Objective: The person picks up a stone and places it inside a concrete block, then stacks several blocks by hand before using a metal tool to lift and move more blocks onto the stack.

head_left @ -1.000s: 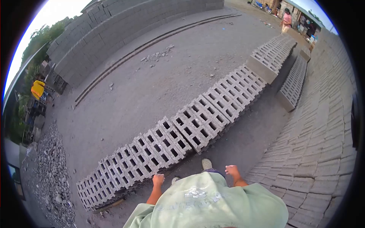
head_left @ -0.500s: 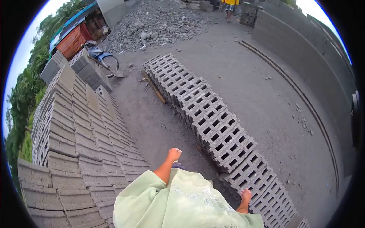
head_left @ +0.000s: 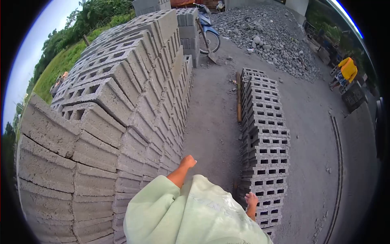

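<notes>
Out in front of the pale green shirt, my left hand [head_left: 188, 162] is closed in a loose fist over the grey ground, a little right of the tall block stack [head_left: 95, 148]. Whether it holds anything is hidden. My right hand [head_left: 251, 200] shows at the left edge of the low row of hollow blocks [head_left: 271, 147], above or beside them. Its fingers are curled and small in view, and contact with the blocks cannot be made out.
Between the stacks runs a ground path, with a bamboo pole [head_left: 239, 97] along the row. Farther off are a shovel [head_left: 211, 56], a motorbike [head_left: 208, 32], a gravel heap [head_left: 264, 36] and a person in yellow [head_left: 348, 70]. Long rods [head_left: 339, 162] lie at right.
The view has turned left, so the block row and gravel heap appear farther right or more upright, and the tall stack fills more of the left. Both hands remain in front of the body.
</notes>
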The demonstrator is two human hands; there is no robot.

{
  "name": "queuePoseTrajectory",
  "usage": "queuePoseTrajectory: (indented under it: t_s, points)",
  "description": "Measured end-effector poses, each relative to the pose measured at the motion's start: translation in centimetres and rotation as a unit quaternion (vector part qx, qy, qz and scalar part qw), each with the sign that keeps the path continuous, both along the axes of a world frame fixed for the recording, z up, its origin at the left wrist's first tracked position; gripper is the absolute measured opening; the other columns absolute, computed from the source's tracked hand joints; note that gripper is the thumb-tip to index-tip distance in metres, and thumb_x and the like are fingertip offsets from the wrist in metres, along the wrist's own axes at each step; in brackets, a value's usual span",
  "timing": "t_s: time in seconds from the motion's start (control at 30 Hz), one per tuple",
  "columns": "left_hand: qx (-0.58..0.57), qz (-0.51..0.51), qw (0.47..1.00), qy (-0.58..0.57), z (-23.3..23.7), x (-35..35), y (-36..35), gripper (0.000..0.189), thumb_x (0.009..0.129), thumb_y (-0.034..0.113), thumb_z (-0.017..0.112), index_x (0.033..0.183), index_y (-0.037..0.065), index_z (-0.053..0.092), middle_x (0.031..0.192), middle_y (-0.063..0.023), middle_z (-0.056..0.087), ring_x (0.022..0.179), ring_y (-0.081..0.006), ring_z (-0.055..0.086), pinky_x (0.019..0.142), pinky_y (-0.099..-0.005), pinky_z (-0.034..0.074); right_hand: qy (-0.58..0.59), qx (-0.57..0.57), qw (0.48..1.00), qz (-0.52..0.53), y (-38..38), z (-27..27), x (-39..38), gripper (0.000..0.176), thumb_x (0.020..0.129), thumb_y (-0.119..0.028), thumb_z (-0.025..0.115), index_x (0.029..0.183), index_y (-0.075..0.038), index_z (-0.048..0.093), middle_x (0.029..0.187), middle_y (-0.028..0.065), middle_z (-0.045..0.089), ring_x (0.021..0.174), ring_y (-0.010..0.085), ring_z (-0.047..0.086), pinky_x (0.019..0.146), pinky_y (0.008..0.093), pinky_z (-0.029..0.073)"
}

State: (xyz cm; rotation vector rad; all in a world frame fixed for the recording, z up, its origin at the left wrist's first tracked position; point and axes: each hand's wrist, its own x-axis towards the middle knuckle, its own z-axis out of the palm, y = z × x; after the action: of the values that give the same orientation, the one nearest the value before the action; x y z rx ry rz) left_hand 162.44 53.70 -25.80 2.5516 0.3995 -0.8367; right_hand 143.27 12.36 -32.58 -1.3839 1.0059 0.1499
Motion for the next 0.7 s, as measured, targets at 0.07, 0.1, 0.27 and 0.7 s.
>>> queuePoseTrajectory:
  t_s: [0.07, 0.1, 0.27, 0.7]
  points:
    - [0.010, -0.024, 0.999, -0.018, -4.2, 1.8, 3.5, 0.031, 0.078, 0.031, 0.055, 0.089, 0.004, 0.064, 0.094, -0.0129, 0.063, 0.094, -0.0301, 0.057, 0.080, -0.0382, 0.046, 0.011, -0.002, 1.000, 0.012, 1.1, 0.2, 3.0, 0.025, 0.083, -0.025, 0.054, 0.096, -0.003, 0.057, 0.076, 0.0067, 0.063, 0.056, 0.0131, 0.057, 0.044, 0.0229, 0.039]
    - [0.014, -0.053, 0.998, -0.030, -6.6, 2.2, 5.5, 0.029, 0.076, 0.030, 0.057, 0.089, 0.004, 0.064, 0.094, -0.0137, 0.062, 0.094, -0.0303, 0.057, 0.079, -0.0383, 0.046, 0.028, -0.010, 0.999, 0.020, 1.4, 0.2, 3.9, 0.024, 0.083, -0.024, 0.053, 0.095, -0.004, 0.057, 0.075, 0.0064, 0.063, 0.055, 0.0127, 0.057, 0.042, 0.0227, 0.038]
    - [-0.006, 0.063, 0.994, 0.084, -2.2, 2.2, 8.0, 0.029, 0.073, 0.030, 0.061, 0.090, 0.007, 0.065, 0.098, -0.0131, 0.062, 0.093, -0.0298, 0.058, 0.079, -0.0384, 0.046, 0.047, 0.002, 0.999, 0.008, -0.1, -1.4, 5.4, 0.019, 0.082, -0.021, 0.052, 0.089, -0.004, 0.057, 0.073, 0.0053, 0.062, 0.053, 0.0127, 0.056, 0.040, 0.0240, 0.038]
    - [-0.087, 0.107, 0.990, -0.019, -9.4, 15.4, 1.6, 0.028, 0.072, 0.028, 0.061, 0.093, 0.010, 0.065, 0.087, -0.0083, 0.065, 0.082, -0.0243, 0.062, 0.073, -0.0342, 0.048, 0.054, 0.033, 0.998, 0.020, -8.0, -5.8, 25.7, 0.023, 0.079, -0.016, 0.053, 0.092, 0.002, 0.059, 0.072, 0.0125, 0.063, 0.051, 0.0183, 0.057, 0.045, 0.0286, 0.047]
